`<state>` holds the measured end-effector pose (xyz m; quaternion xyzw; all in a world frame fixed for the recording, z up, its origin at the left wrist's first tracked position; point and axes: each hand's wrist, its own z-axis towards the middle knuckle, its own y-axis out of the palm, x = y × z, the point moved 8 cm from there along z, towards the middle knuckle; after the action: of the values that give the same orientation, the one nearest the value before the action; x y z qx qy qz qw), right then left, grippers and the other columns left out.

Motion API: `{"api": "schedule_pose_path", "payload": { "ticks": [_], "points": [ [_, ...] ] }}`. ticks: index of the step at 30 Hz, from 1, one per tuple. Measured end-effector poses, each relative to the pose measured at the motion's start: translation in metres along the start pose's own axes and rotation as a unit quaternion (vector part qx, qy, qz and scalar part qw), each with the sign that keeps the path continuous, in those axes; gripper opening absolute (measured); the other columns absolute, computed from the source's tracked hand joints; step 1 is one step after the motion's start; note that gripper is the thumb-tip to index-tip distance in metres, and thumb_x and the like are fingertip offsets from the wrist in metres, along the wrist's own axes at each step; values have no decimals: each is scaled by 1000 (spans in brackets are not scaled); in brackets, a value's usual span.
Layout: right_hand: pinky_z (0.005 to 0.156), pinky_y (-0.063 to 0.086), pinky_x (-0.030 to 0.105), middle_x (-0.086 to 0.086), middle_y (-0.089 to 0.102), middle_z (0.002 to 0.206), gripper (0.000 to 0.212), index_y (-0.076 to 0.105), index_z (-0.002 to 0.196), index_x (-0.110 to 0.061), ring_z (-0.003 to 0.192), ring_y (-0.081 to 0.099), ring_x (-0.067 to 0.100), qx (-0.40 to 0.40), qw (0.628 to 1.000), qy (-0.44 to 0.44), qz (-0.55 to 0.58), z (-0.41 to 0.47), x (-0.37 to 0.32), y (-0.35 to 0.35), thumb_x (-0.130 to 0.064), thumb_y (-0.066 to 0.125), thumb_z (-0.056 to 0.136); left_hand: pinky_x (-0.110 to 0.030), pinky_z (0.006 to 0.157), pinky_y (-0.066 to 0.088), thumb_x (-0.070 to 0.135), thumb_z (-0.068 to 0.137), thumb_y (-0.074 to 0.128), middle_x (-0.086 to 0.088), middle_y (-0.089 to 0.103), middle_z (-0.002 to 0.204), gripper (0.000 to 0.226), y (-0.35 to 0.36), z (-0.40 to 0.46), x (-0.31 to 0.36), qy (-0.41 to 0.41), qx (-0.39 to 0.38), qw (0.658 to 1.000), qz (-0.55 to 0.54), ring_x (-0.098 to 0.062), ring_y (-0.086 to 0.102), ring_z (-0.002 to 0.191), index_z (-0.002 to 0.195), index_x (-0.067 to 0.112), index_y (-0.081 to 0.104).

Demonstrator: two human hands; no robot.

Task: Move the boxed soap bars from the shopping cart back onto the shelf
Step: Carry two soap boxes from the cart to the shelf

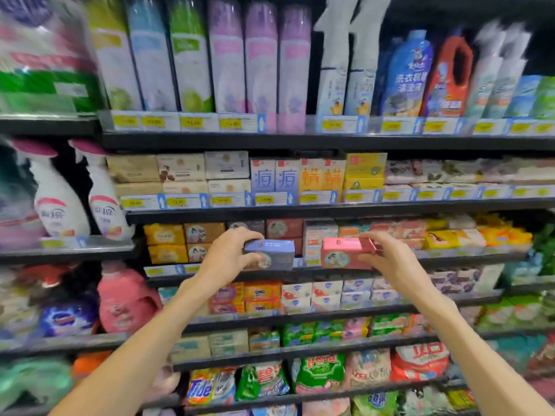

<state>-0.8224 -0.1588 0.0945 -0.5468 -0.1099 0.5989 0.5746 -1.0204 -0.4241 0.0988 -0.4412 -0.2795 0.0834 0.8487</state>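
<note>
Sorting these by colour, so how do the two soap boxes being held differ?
The blue soap box is blue-violet and in the left hand; the pink soap box is pink and in the right hand. The blue one sits left, the pink right. Both are similar small cartons with a round picture, held before the same shelf.

A blue boxed soap bar (269, 254) with a round portrait on its front face is held level in front of the soap shelf (330, 267), its top side turned up towards the camera. Just to its right, apart from it, a pink boxed soap bar (345, 253) with the same kind of round portrait sits at about the same height, its right end flap hanging open. Both boxes are off the shelf, at its front edge.
</note>
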Motion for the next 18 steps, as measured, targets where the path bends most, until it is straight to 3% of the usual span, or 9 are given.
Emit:
{"api": "schedule_pose_path", "payload": {
  "ticks": [6, 12, 18],
  "points": [
    [84, 52, 39, -8, 66, 111, 43, 60, 126, -27, 94, 63, 15, -20, 998, -40, 38, 46, -34, 61, -25, 74, 86, -33, 89, 49, 32, 82, 78, 10, 65, 110, 42, -16, 0, -57, -55, 41, 997, 26, -10, 57, 102, 122, 27, 65],
    [86, 53, 38, -8, 65, 119, 44, 57, 130, -28, 98, 62, 15, -17, 998, -49, 24, 66, -42, 91, -28, 72, 88, -34, 91, 48, 35, 83, 77, 4, 65, 115, 49, 0, 13, -87, -66, 33, 996, 44, -16, 58, 108, 128, 23, 63],
    [85, 49, 29, -12, 62, 120, 46, 55, 132, -30, 102, 59, 10, -13, 999, -52, 10, 72, -39, 108, -30, 71, 89, -36, 88, 50, 35, 84, 76, 3, 66, 115, 45, 24, 23, -99, -67, 29, 997, 38, -20, 60, 107, 126, 23, 64]
  ]
}}
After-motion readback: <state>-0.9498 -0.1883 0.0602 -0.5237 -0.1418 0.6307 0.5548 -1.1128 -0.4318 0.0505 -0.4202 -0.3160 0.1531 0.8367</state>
